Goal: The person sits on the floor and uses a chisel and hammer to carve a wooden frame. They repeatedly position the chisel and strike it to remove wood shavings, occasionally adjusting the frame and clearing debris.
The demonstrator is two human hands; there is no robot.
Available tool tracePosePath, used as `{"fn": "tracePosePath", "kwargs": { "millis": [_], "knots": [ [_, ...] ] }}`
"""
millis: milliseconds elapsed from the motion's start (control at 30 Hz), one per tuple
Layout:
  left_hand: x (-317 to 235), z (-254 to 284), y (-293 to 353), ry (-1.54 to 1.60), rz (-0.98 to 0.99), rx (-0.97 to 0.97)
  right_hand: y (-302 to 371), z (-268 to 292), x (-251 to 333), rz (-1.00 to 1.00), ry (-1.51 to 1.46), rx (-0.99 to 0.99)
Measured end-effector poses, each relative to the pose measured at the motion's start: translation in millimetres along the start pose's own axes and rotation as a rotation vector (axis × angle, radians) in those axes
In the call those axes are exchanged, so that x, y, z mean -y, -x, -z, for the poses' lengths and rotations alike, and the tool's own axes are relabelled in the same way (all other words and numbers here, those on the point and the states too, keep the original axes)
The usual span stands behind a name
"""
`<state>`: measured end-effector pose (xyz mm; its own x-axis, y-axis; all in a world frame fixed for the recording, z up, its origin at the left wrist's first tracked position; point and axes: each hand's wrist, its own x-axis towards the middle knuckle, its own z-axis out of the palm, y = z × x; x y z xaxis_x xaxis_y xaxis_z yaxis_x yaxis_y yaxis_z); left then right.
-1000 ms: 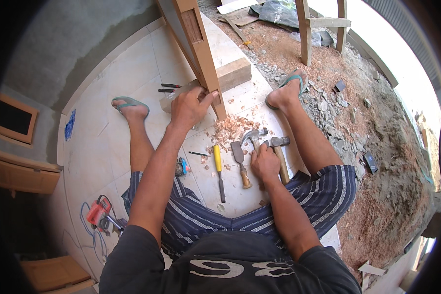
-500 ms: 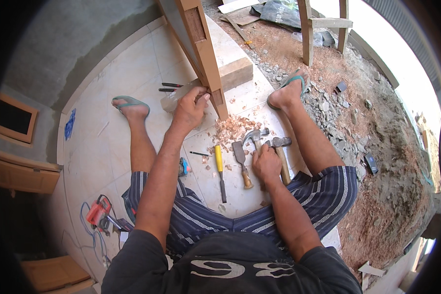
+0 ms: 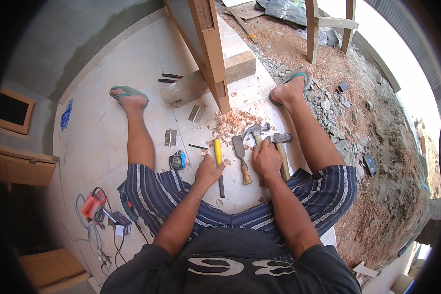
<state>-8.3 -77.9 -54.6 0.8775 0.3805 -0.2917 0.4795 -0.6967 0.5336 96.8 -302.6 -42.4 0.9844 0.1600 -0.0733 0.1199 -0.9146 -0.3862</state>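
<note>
My left hand is down on the tiles, its fingers closed about the lower handle of a yellow-handled chisel that lies flat. My right hand is wrapped round the handle of a claw hammer, whose head rests beside the wood shavings. Between my hands lies a wide chisel with a wooden handle. A second hammer lies just right of my right hand. Beyond the tools, a tall brown wooden frame stands on edge against a wooden block, its lower end in the shavings.
Two metal hinges, a pencil and a blue tape measure lie left of the chisels. A red power tool with cords sits at the lower left. Rubble and a wooden stand are on the right.
My left hand has let go of the upright wooden frame and come down toward me to the yellow-handled chisel. My right hand stays on the claw hammer.
</note>
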Motion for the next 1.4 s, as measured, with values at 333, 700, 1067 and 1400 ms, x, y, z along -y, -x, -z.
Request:
{"fn": "tracePosePath", "kwargs": {
  "millis": [333, 700, 1067, 1400],
  "knots": [
    [-6.0, 7.8, 1.3, 0.107, -0.011, 0.032, 0.8, 0.0, 1.5, 0.001, -0.014, 0.008],
    [-1.9, 10.5, 1.5, 0.187, -0.006, 0.059, 0.3, -4.7, 3.2, 0.0, 0.017, 0.003],
    [0.9, 16.1, -5.2, 0.244, -0.034, 0.166, -3.1, 2.9, 11.4, -0.019, 0.068, 0.024],
    [-15.3, 29.7, 12.9, -0.05, -0.076, 0.022, -1.6, -3.8, 6.0, -0.024, 0.044, 0.003]
  ]
}}
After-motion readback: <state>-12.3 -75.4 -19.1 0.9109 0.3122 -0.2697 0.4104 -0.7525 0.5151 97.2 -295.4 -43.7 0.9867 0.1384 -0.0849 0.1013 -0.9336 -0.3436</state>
